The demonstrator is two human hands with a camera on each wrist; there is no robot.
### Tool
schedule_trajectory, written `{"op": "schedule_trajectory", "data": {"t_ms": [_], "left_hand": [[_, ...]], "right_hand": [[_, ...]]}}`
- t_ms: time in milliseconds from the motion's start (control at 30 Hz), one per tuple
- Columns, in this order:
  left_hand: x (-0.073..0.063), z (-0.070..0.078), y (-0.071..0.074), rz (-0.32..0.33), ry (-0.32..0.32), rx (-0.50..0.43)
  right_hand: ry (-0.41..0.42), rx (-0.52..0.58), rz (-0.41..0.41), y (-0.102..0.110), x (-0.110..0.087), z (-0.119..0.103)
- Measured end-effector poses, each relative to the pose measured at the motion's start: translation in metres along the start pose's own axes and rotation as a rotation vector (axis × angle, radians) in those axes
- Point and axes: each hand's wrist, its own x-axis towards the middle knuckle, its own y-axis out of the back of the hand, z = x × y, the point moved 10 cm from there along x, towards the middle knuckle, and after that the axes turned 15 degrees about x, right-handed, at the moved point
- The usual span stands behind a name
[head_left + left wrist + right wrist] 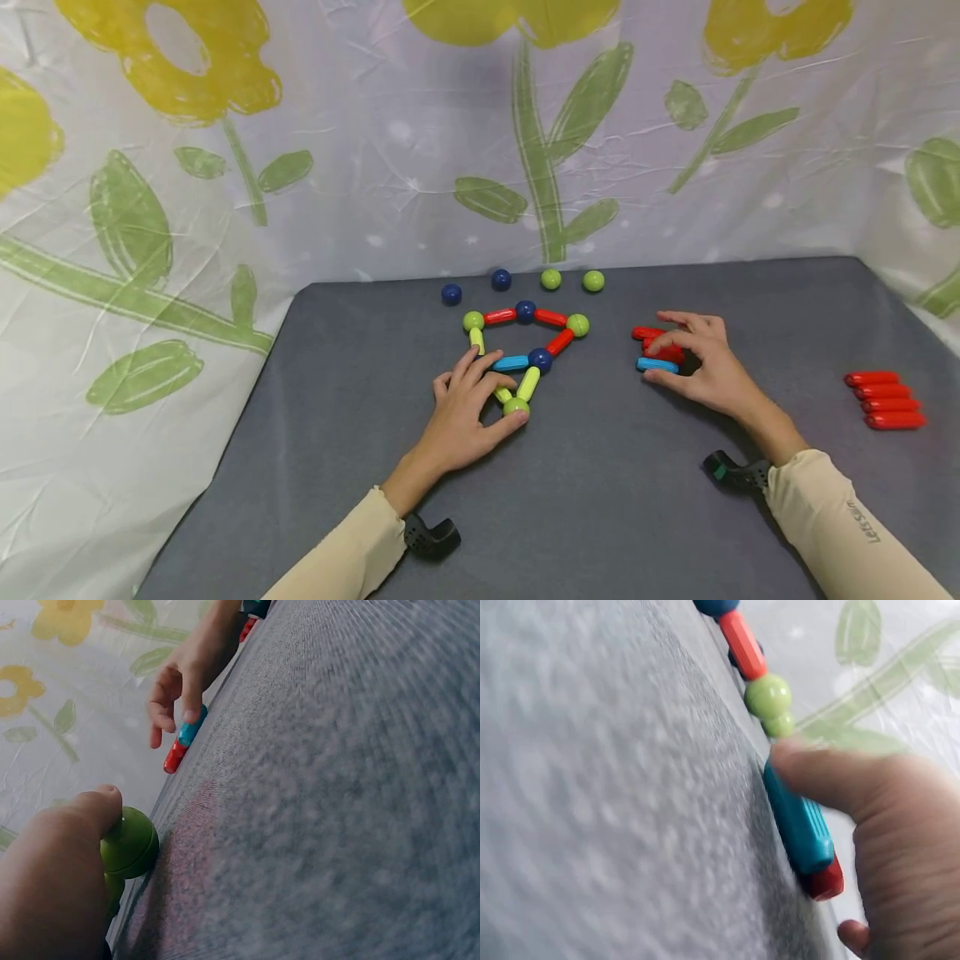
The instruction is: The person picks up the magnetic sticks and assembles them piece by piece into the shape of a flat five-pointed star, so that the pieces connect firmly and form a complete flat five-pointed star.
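A flat figure of sticks and balls lies under my left hand (465, 417). That hand's thumb touches a lime green ball (129, 841) at the figure's near corner, its index fingertip by the ball's far side. Other fingers rest over the left joint, which they partly hide. A blue stick (512, 363) in the figure meets a navy ball (540, 359). To the right, my right hand (701, 362) reaches over a small group with a blue stick (799, 817) in front and red sticks (647, 332) behind. Its thumb touches the blue stick; the index fingertip looks apart from it.
Along the back edge sit loose navy balls (501, 279) and green balls (593, 281). Several red sticks (888, 402) lie in a stack at the far right of the grey table (600, 500). Behind hangs a flower-printed sheet (360, 167).
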Motion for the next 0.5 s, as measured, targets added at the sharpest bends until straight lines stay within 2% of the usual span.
{"op": "schedule_trajectory", "data": {"t_ms": [267, 500], "left_hand": [[0.000, -0.001, -0.001, -0.016, -0.002, 0.002], [0.000, 0.003, 0.001, 0.003, -0.025, -0.004]], "right_hand": [[0.121, -0.121, 0.009, -0.012, 0.001, -0.018], [0.173, -0.155, -0.044, -0.043, 0.000, -0.039]]}}
